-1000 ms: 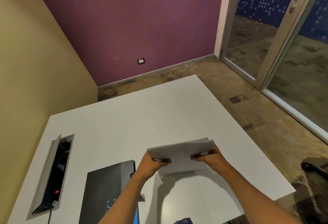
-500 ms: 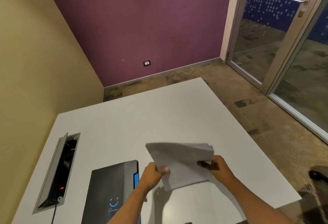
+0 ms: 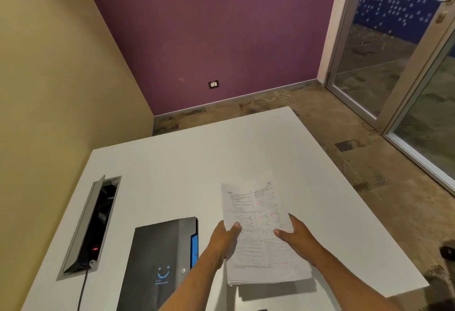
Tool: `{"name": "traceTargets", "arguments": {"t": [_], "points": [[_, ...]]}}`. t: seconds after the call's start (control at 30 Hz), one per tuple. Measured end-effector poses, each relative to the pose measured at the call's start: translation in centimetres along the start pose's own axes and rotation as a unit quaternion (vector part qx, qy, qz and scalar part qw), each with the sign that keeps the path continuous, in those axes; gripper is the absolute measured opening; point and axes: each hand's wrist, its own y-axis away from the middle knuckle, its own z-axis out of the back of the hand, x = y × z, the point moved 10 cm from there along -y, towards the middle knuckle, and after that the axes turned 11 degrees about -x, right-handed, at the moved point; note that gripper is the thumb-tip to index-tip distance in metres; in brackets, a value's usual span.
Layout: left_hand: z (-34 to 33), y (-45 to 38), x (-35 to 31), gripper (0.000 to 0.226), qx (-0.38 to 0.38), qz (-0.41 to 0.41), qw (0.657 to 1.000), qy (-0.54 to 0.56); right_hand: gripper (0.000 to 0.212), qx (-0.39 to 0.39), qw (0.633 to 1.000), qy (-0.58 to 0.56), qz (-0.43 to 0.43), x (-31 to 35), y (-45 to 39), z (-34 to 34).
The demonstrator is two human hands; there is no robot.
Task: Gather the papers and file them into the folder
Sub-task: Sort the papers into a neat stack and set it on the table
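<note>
Two hands hold one stack of papers (image 3: 258, 232) over the white table (image 3: 172, 163), printed side up. Left hand (image 3: 222, 239): thumb pressed on the top sheet at its left edge, the other fingers hidden beneath. Right hand (image 3: 299, 238): thumb on the sheet's right half, fingers under the stack. Top sheet: two columns of print with small diagrams and red marks; text too small to read. Folder (image 3: 160, 261): dark grey, closed, flat on the table just left of the papers, blue edge showing at its right side, blue smile logo over a line of illegible lettering, one small stud. Cable box (image 3: 91, 227): recessed in the table, lid raised, red light inside, black cable leaving it.
</note>
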Motion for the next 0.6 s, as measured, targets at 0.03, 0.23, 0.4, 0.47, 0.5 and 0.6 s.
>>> {"name": "traceTargets", "arguments": {"t": [0.03, 0.23, 0.4, 0.47, 0.5, 0.6], "points": [[0.4, -0.1, 0.6, 0.023, -0.009, 0.017, 1.0, -0.016, 0.045, -0.008, 1.0, 0.005, -0.001, -0.3, -0.2, 0.1], [1.7, 0.4, 5.8, 0.016, -0.01, 0.121, 0.981, -0.149, 0.043, -0.026, 0.999, 0.026, -0.022, -1.6, -1.1, 0.9], [1.2, 0.0, 7.1, 0.018, 0.014, 0.126, 0.97, -0.206, 0.042, -0.023, 0.997, 0.043, -0.053, -3.4, -1.5, 1.5], [0.9, -0.4, 7.2, 0.021, 0.017, 0.123, 0.971, -0.205, 0.043, -0.028, 0.996, 0.06, -0.065, -4.2, -1.7, 1.9], [0.7, -0.5, 7.2, 0.02, 0.023, 0.124, 0.972, -0.198, 0.043, -0.035, 0.995, 0.069, -0.07, -4.5, -1.9, 2.1], [-0.1, -0.6, 7.6, 0.027, 0.051, 0.133, 0.977, -0.156, 0.042, -0.062, 0.991, 0.088, -0.082, -5.4, -2.4, 3.0]]}}
